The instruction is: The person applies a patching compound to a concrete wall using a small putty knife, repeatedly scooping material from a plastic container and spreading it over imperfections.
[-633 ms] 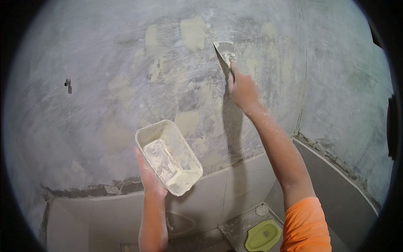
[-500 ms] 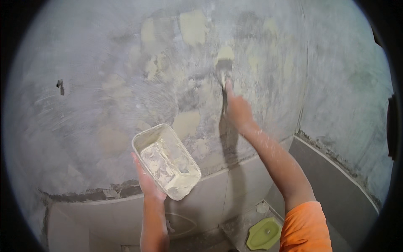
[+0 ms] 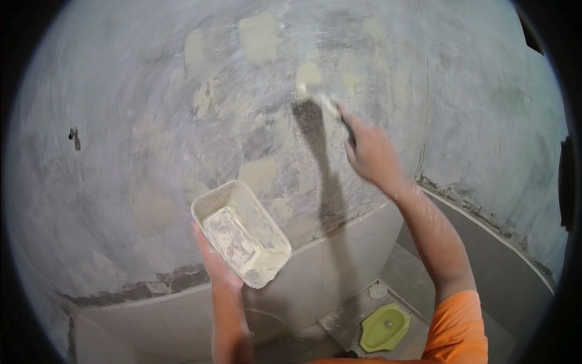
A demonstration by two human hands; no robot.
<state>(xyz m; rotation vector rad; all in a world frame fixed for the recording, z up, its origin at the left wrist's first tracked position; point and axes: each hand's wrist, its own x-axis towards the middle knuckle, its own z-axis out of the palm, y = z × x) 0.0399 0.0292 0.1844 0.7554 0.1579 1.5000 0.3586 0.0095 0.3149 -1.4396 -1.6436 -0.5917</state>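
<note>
My left hand [image 3: 217, 262] is closed round the side and underside of a rectangular plastic tub [image 3: 265, 216], tilted so that its inside shows. Cream-coloured putty [image 3: 233, 241] coats the tub's bottom and walls. In my right hand [image 3: 371, 151] is a putty knife [image 3: 327, 104], gripped by its handle; its blade is smeared with motion and carries pale putty. The blade is near a fresh cream patch [image 3: 309, 73] on the grey wall [image 3: 115, 103]. Whether it touches the wall I cannot tell. Several other putty patches dot the plaster.
A small dark fitting [image 3: 72, 134] sticks out of the wall at the left. Pale tiles [image 3: 357, 249] cover the lower wall, with a rough edge above them. Below right, a green squat toilet [image 3: 385, 328] is set in the floor. A side wall [image 3: 491, 133] meets the corner at right.
My right hand has shifted right and the putty knife has swung off its patch, its blade now tipped leftward. The tub stays in my left hand. The whole view has shifted slightly.
</note>
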